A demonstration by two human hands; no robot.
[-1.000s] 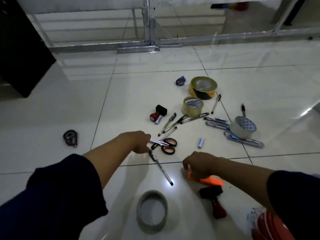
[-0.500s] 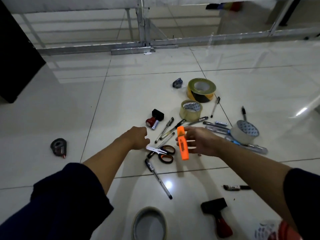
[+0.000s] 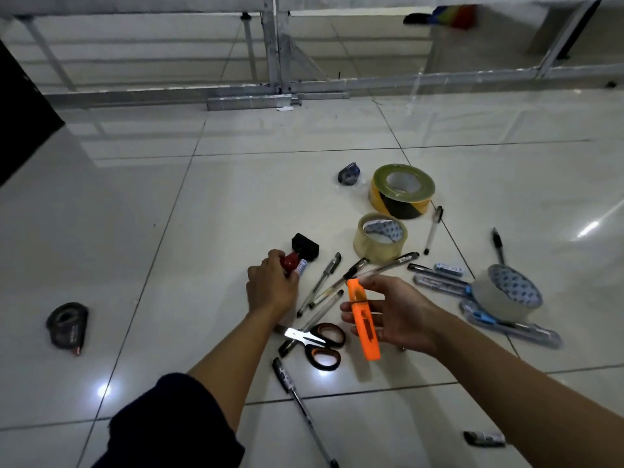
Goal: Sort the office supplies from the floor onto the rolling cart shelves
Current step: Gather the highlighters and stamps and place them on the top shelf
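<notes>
Since the earlier frame, the left hand (image 3: 271, 287) has advanced from beside the scissors (image 3: 315, 342) to the red-handled stamp (image 3: 299, 253), and the right hand (image 3: 395, 315) has stayed raised with the orange highlighter (image 3: 363, 320), now closer to the camera.

Left hand: reaching forward with forearm extended, knuckles up, fingers curled around the red handle of the stamp. The stamp's black base rests on the floor (image 3: 135, 231). The fingers appear to be closing on the handle; whether the grip is complete cannot be told, as the hand hides the contact.

Right hand: palm turned inward, held above the floor. The fingers and thumb clamp the highlighter along its barrel, cap end up and tilted slightly away. Holding it clear of the floor keeps it ready for transfer while the other hand collects a second item; this is a judgement.

Remaining supplies lie scattered on the floor: several pens (image 3: 324, 278) fanned between the hands, clear tape roll (image 3: 380, 238), yellow-black tape roll (image 3: 401, 190), white tape roll (image 3: 506, 290) on the right, and a correction tape dispenser (image 3: 67, 327) well apart to the left. The rolling cart is not in view, so sorting is judged to be at an early stage
</notes>
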